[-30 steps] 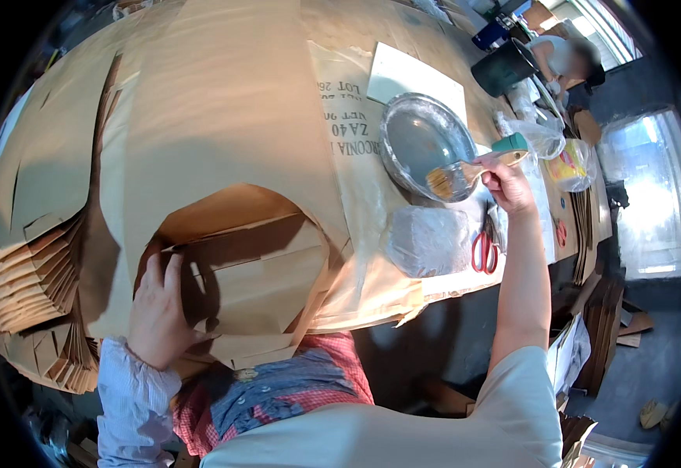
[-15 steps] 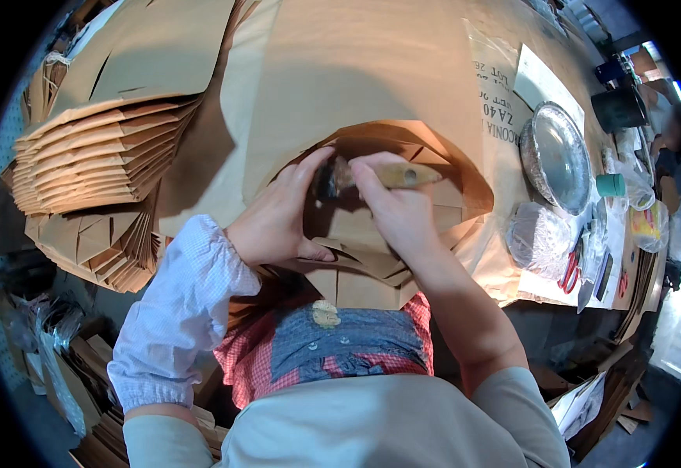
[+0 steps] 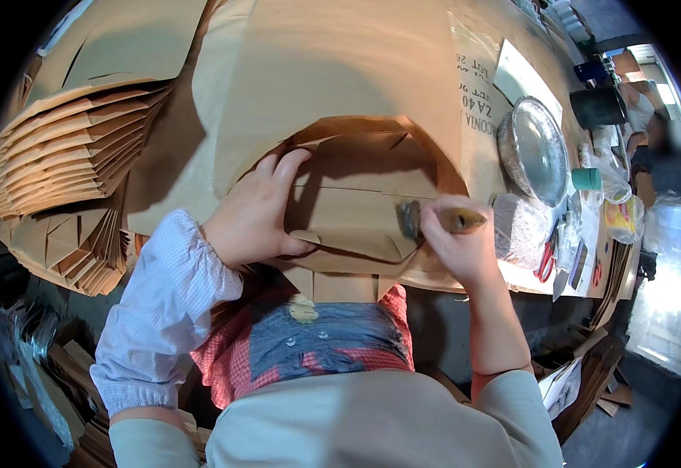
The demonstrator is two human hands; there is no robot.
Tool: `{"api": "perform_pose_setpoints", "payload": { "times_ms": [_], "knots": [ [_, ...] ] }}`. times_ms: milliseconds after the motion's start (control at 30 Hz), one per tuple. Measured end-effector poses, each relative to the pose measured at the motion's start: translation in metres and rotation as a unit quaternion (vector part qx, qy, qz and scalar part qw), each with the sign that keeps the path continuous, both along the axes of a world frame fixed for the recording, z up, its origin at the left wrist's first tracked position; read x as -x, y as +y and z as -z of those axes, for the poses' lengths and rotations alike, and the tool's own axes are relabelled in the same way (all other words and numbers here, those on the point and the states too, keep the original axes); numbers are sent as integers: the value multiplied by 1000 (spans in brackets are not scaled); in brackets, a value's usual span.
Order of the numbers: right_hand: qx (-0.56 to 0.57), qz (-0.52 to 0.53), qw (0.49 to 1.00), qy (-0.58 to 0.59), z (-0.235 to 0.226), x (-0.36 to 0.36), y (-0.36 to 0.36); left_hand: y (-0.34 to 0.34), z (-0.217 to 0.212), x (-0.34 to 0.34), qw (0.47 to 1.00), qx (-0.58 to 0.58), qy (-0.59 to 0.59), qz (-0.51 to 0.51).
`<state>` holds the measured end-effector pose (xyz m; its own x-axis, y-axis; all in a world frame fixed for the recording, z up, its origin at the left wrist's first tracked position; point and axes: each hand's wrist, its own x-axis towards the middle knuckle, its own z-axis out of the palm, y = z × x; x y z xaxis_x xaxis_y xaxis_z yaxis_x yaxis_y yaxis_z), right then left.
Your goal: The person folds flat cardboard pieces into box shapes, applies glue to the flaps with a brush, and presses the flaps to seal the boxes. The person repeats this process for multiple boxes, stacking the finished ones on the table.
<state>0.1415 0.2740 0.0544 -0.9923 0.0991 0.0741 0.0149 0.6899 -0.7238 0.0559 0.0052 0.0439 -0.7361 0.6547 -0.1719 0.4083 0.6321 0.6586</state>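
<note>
A brown paper bag [image 3: 332, 54] lies flat on the table in front of me, its near end spread into a wide, rounded opening. My left hand [image 3: 250, 210] is at the left of this opening with fingers apart; the fingertips rest inside by the far-left edge and the thumb presses on the near flap. At the right side of the opening, my right hand [image 3: 453, 238] grips a flat brush by its wooden handle [image 3: 469, 221]. Its dark bristles [image 3: 410, 219] point left over the folded paper. The fingers under the handle are partly hidden.
Folded paper bags [image 3: 75, 148] are stacked at the left. To the right stand a metal bowl [image 3: 510, 140] and a plastic-wrapped ball of twine [image 3: 518, 226], with red-handled scissors [image 3: 545, 263], a knife blade [image 3: 561, 282] and a green lid [image 3: 586, 179] beyond. The table edge runs in front of me.
My right hand has carried the brush from the left part of the opening to its right side. My left hand remains at the left edge, its fingers now spread wider. The view has shifted slightly.
</note>
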Motion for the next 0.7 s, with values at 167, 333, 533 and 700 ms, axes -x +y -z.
{"api": "perform_pose_setpoints", "payload": {
  "times_ms": [167, 333, 533, 700],
  "knots": [
    [169, -1, 985, 32, -46, -5, 24, -13, 0, 5, 990, 59, 95, 82],
    [0, -308, 950, 58, -27, 39, -9, -13, -2, 8, 981, 128, 77, 125],
    [-9, -327, 941, 88, -12, 62, -21, -13, 1, 5, 984, 96, 99, 114],
    [168, 17, 985, 38, -30, 26, 6, -7, 8, 13, 999, 38, 15, -8]
  ]
}}
